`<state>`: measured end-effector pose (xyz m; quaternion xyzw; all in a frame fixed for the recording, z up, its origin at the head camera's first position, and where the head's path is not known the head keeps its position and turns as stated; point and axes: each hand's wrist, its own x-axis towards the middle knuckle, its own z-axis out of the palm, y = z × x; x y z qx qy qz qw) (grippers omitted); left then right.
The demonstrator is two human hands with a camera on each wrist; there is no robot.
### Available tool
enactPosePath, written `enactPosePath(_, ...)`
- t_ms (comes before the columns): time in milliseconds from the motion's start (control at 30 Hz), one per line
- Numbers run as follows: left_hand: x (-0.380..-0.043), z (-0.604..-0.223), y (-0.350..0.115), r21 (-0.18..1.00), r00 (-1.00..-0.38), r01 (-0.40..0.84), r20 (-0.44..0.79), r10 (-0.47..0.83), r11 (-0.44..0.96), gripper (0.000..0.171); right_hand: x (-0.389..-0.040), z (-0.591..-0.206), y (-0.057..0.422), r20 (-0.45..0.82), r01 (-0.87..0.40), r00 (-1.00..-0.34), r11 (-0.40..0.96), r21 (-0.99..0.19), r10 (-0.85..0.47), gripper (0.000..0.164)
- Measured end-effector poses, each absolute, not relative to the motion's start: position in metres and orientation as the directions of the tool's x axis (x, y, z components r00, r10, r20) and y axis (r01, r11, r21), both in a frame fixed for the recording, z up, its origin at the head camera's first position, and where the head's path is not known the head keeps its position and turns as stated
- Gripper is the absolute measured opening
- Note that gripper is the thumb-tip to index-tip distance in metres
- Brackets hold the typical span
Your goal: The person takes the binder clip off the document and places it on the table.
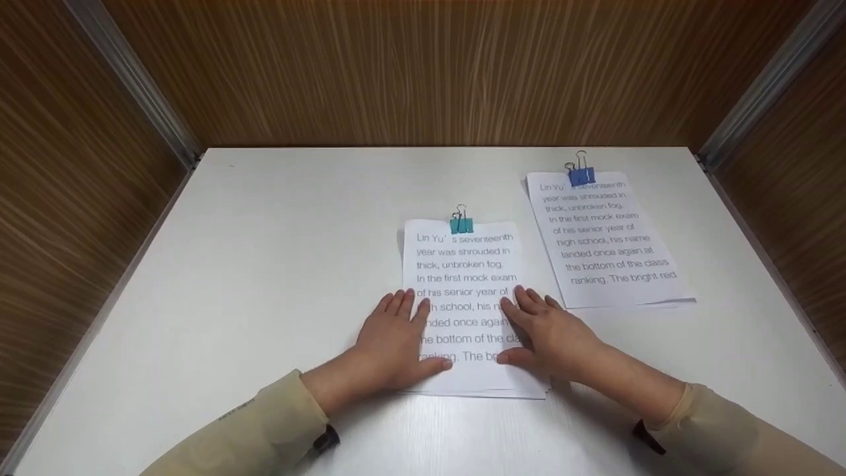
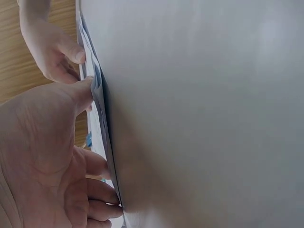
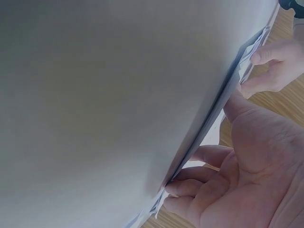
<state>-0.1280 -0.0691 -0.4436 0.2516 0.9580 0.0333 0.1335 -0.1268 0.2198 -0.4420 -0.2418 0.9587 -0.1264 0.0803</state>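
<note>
A stack of printed paper point(image 1: 462, 380) lies on the white table with a teal binder clip point(image 1: 461, 225) at its top edge. My left hand point(image 1: 390, 340) rests along the stack's left side, its thumb on the lower part of the page. On the opposite side, my right hand point(image 1: 558, 334) touches the right edge, fingers extended and thumb over the last printed line. In the left wrist view the sheets' edges point(image 2: 102, 114) appear side-on, slightly parted near the thumb. From the right wrist, the stack point(image 3: 209, 121) shows as a thin layered edge beside the fingertips.
Up and to the right lies a second printed stack point(image 1: 615, 251), held by a blue binder clip point(image 1: 582, 176). Its lower left corner is close to my right fingertips. Wood-grain panels point(image 1: 423, 73) enclose the table point(image 1: 277, 218) at the back and both sides.
</note>
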Motion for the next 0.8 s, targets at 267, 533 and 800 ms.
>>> enactPosePath(267,-0.1259,-0.4414,-0.0682,0.139,-0.843,0.458,-0.244,0.479,0.878,0.107,-0.1274,-0.4435,0.2198,-0.099,-0.443,-0.869,0.85,-0.285,-0.486,0.094)
enactPosePath(533,-0.1269,-0.4415,-0.0683,0.134,-0.84,0.46,-0.253,0.479,0.878,0.108,-0.1281,-0.4408,0.2214,-0.108,-0.443,-0.866,0.85,-0.286,-0.488,0.093)
enactPosePath(800,-0.1262,-0.4399,-0.0691,0.146,-0.84,0.458,-0.251,0.481,0.877,0.107,-0.1292,-0.4384,0.2255,-0.09,-0.474,-0.855,0.839,-0.268,-0.511,0.094)
